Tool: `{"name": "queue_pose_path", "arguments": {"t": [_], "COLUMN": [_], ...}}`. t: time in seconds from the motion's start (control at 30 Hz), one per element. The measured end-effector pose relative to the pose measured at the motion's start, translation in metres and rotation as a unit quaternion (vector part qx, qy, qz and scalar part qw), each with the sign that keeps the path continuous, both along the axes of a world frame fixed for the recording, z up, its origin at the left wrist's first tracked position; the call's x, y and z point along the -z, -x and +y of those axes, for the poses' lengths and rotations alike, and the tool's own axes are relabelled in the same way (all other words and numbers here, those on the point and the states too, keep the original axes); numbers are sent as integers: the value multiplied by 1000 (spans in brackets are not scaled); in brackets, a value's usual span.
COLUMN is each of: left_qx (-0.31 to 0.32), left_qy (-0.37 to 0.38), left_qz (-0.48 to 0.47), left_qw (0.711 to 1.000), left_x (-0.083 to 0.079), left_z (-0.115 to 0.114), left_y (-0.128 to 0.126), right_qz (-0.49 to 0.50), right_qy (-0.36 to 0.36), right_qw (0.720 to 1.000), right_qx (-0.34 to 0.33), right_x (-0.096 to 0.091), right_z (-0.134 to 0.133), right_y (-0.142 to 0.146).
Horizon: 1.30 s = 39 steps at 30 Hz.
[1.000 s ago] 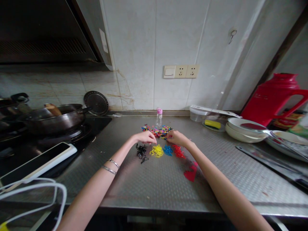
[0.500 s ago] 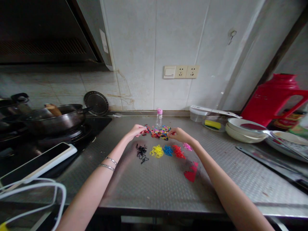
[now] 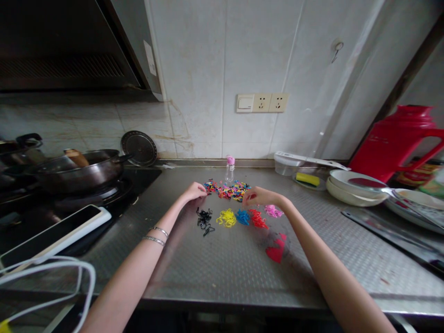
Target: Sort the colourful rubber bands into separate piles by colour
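A mixed heap of small coloured rubber bands [image 3: 227,190] lies on the metal counter. My left hand [image 3: 194,191] rests at the heap's left edge, fingertips pressed together by a dark band; what they hold is too small to make out. At the heap's right end, my right hand [image 3: 258,196] points down with fingers drawn together, their tips partly hidden. Nearer me are separate piles: black bands [image 3: 204,219], yellow bands [image 3: 226,218], blue bands [image 3: 242,216], red bands [image 3: 258,218] and pink bands [image 3: 274,211]. Behind the heap stands a clear bottle [image 3: 229,173] with a pink top.
A red heart-shaped patch [image 3: 276,249] marks the counter. To the left are a pan [image 3: 81,173] on the stove, a white-edged device [image 3: 58,238] and a white cable [image 3: 88,282]. Bowls [image 3: 354,196], a knife [image 3: 391,238] and a red thermos [image 3: 391,143] occupy the right.
My left hand has drawn back slightly to the left and toward me. My right hand has dipped a little nearer me, staying by the heap's right end.
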<state>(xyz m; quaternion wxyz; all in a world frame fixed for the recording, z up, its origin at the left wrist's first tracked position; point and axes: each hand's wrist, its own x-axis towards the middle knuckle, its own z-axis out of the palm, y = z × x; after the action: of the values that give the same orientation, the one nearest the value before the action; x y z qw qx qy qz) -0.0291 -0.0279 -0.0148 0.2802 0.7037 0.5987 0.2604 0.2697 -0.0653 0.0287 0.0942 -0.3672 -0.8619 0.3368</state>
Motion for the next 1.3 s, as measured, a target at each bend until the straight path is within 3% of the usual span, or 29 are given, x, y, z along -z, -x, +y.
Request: {"name": "queue_pose_path", "arguments": {"t": [0.53, 0.67, 0.77, 0.97, 1.13, 1.3], "left_qx": [26, 0, -5, 64, 120, 136], "left_qy": [-77, -91, -91, -92, -94, -97], "left_qz": [25, -28, -85, -133, -156, -130], "left_qw": [996, 996, 992, 985, 976, 977], "left_x": [7, 0, -14, -37, -29, -24], "left_z": [6, 3, -7, -31, -37, -38], "left_y": [-7, -14, -26, -63, -86, -92], "right_qz": [14, 30, 55, 126, 136, 94], "right_qy": [-64, -112, -137, -108, -90, -102], "right_qw": [997, 991, 986, 983, 985, 988], "right_qx": [41, 73, 80, 83, 65, 68], "right_x": [11, 16, 18, 11, 5, 4], "right_z": [7, 11, 12, 4, -4, -1], "right_y": [0, 3, 7, 19, 25, 20]}}
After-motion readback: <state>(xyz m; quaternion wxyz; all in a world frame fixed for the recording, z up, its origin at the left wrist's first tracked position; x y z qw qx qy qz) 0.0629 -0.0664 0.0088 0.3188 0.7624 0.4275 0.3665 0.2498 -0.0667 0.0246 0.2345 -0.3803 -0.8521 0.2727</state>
